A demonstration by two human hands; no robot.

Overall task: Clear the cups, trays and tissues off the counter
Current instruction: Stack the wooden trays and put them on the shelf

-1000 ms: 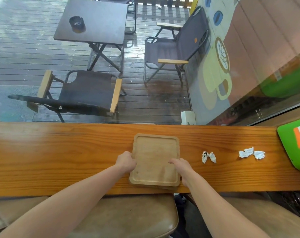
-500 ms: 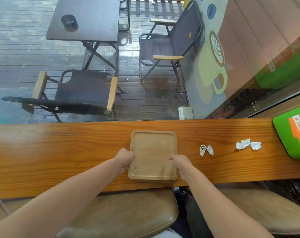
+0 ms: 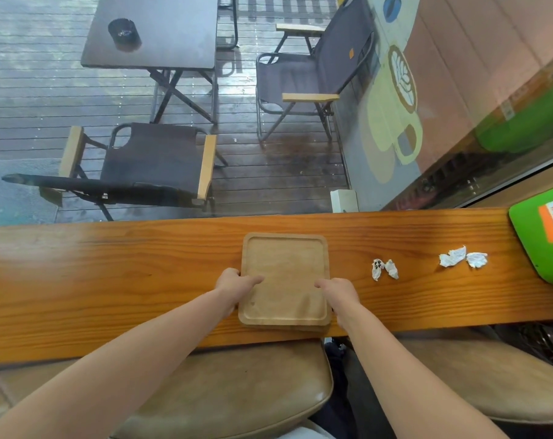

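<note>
Here your left hand (image 3: 234,285) grips the left edge of the wooden tray (image 3: 284,274), thumb laid over the rim onto its inner face and the other fingers curled under the edge, out of sight. Your right hand (image 3: 340,294) does the same on the right edge, thumb on top pointing inward, the rest of the fingers hidden beneath, so you cannot tell how far they wrap. The tray sits on the wooden surface (image 3: 110,274), its near edge close to the surface's front lip; a second edge shows just under that near side, though whether it is another tray is hard to make out. To the right of the tray lie two crumpled tissues (image 3: 384,269), one with dark marks, and further right, well apart, two more crumpled white tissues (image 3: 462,258). A green board (image 3: 535,239) with an orange label is cut off by the right edge of the view. Below the surface stand tan cushioned stools (image 3: 237,388), and beyond the glass are folding chairs (image 3: 148,166) and a dark table (image 3: 154,30).
</note>
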